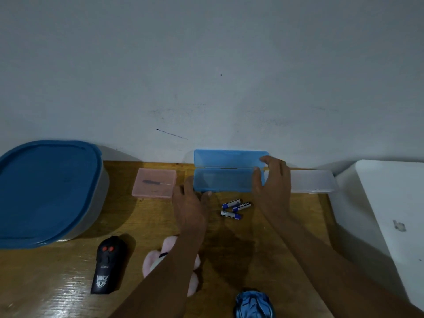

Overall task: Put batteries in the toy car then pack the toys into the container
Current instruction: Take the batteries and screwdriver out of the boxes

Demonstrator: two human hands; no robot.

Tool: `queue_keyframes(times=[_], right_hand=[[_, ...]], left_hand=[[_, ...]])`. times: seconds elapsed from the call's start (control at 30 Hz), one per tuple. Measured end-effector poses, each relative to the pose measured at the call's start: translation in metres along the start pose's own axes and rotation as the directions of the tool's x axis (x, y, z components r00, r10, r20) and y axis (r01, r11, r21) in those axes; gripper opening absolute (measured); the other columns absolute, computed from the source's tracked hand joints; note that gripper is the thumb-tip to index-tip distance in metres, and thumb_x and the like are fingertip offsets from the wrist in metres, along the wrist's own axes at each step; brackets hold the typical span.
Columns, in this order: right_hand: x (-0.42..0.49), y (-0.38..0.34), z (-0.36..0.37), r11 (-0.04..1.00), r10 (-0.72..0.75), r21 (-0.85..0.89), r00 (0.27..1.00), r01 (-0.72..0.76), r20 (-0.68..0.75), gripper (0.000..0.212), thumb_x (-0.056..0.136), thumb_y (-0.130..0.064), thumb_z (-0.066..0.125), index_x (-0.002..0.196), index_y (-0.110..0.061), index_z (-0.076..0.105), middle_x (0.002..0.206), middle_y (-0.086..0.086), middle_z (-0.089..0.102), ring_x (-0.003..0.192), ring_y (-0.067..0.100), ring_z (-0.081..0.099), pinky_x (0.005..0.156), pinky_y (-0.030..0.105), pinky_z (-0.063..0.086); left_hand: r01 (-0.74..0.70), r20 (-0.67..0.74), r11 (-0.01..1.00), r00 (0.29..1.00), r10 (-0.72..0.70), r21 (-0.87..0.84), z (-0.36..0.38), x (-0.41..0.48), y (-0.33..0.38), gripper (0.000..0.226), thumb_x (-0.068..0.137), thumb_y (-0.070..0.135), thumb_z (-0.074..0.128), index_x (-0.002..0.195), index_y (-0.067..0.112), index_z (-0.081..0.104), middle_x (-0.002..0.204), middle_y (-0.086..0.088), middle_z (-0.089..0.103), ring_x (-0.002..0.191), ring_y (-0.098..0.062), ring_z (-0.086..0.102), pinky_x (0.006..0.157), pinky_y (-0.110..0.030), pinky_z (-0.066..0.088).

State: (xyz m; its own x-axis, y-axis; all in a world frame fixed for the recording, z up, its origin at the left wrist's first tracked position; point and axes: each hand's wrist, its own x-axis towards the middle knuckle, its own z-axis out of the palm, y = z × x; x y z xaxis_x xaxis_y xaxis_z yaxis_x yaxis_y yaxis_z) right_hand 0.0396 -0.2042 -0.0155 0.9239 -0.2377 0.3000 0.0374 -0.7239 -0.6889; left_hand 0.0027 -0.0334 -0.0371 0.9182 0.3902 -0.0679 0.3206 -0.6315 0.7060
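A light blue plastic case (226, 177) lies open by the wall, its lid leaning against the wall. My right hand (271, 180) grips the case's right end, thumb on the base and fingers at the lid edge. My left hand (189, 198) touches the case's left front corner with relaxed fingers. Three blue-and-black batteries (235, 208) lie loose on the wooden table just in front of the case. The blue toy car (253, 304) sits at the bottom edge. A black remote control (107, 265) lies at the lower left. A pink plush toy (158, 260) is partly hidden under my left forearm.
A large container with a dark blue lid (46, 191) stands at the left. A pink case (154, 186) holding a small screwdriver lies left of the blue case. A clear case (314, 181) lies to the right, next to a white box (390, 214).
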Motion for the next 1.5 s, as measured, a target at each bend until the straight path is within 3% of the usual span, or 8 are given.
queue_keyframes(times=[0.13,0.33,0.5,0.9,1.03,1.23,1.37,1.5], right_hand=[[0.02,-0.001,-0.006,0.984,0.161,0.07,0.986,-0.164,0.054,0.036,0.094,-0.018,0.056,0.129,-0.013,0.048,0.125,0.006,0.057,0.108,0.018,0.056,0.09,0.037,0.052],[0.018,-0.003,-0.013,0.963,0.219,0.135,0.97,-0.231,0.102,0.039,0.091,-0.013,0.062,0.129,-0.012,0.05,0.122,0.006,0.061,0.102,0.014,0.059,0.09,0.035,0.054],[0.008,0.0,-0.016,0.992,0.125,0.008,0.991,-0.126,0.054,0.029,0.092,-0.012,0.06,0.12,-0.004,0.063,0.115,0.011,0.067,0.093,0.007,0.054,0.085,0.017,0.042],[-0.012,-0.006,-0.021,0.983,0.091,-0.173,0.983,-0.063,0.157,0.033,0.092,-0.016,0.062,0.122,-0.003,0.063,0.11,0.016,0.07,0.094,0.029,0.066,0.087,0.039,0.052],[-0.015,-0.009,-0.022,0.977,0.103,-0.21,0.962,-0.049,0.254,0.033,0.093,-0.017,0.061,0.123,-0.003,0.061,0.11,0.014,0.069,0.096,0.025,0.066,0.089,0.033,0.051],[-0.017,-0.006,-0.019,0.963,0.136,-0.265,0.939,-0.051,0.317,0.031,0.094,-0.015,0.059,0.122,-0.002,0.062,0.119,0.016,0.066,0.106,0.027,0.063,0.096,0.034,0.047],[-0.016,-0.001,-0.016,0.953,0.077,-0.302,0.938,0.03,0.338,0.017,0.092,-0.009,0.06,0.1,0.003,0.069,0.096,0.02,0.07,0.088,0.032,0.066,0.073,0.029,0.046],[-0.015,-0.003,-0.016,0.936,0.082,-0.349,0.926,0.055,0.367,0.015,0.094,-0.012,0.057,0.097,-0.001,0.067,0.096,0.016,0.068,0.088,0.025,0.063,0.07,0.026,0.04]], left_hand=[[-0.055,0.047,0.998,0.997,0.054,0.017,-0.004,0.004,0.001,0.06,0.084,0.031,0.072,0.136,0.021,0.043,0.124,-0.006,0.051,0.118,-0.024,0.049,0.097,-0.045,0.05],[-0.116,0.062,0.993,0.991,0.116,-0.004,-0.012,0.01,0.001,0.055,0.088,0.027,0.069,0.137,0.016,0.048,0.124,-0.008,0.053,0.114,-0.023,0.053,0.091,-0.035,0.049],[-0.085,0.062,0.996,0.994,0.087,-0.04,-0.016,0.01,0.008,0.054,0.086,0.021,0.072,0.135,0.011,0.051,0.123,-0.006,0.054,0.115,-0.021,0.053,0.097,-0.037,0.052],[-0.005,0.036,0.986,0.999,0.012,-0.165,-0.021,0.015,0.014,0.037,0.095,0.038,0.057,0.12,0.011,0.057,0.109,-0.005,0.062,0.102,-0.021,0.062,0.077,-0.035,0.058],[-0.065,0.001,0.988,0.998,0.066,-0.143,-0.021,0.014,0.016,0.043,0.094,0.024,0.062,0.133,0.012,0.049,0.12,-0.005,0.059,0.112,-0.02,0.057,0.088,-0.032,0.052],[-0.026,0.013,0.995,1.0,0.027,-0.095,-0.019,0.012,0.015,0.041,0.091,0.016,0.066,0.129,0.009,0.053,0.125,-0.011,0.06,0.117,-0.026,0.056,0.094,-0.035,0.051],[-0.016,-0.01,0.995,1.0,0.016,-0.094,-0.019,0.014,0.014,0.04,0.09,0.013,0.067,0.128,0.009,0.055,0.122,-0.012,0.062,0.112,-0.027,0.06,0.093,-0.036,0.051],[-0.003,-0.005,0.997,1.0,0.002,-0.078,-0.018,0.012,0.015,0.038,0.091,0.014,0.066,0.127,0.01,0.056,0.122,-0.012,0.063,0.111,-0.027,0.06,0.093,-0.037,0.051]])
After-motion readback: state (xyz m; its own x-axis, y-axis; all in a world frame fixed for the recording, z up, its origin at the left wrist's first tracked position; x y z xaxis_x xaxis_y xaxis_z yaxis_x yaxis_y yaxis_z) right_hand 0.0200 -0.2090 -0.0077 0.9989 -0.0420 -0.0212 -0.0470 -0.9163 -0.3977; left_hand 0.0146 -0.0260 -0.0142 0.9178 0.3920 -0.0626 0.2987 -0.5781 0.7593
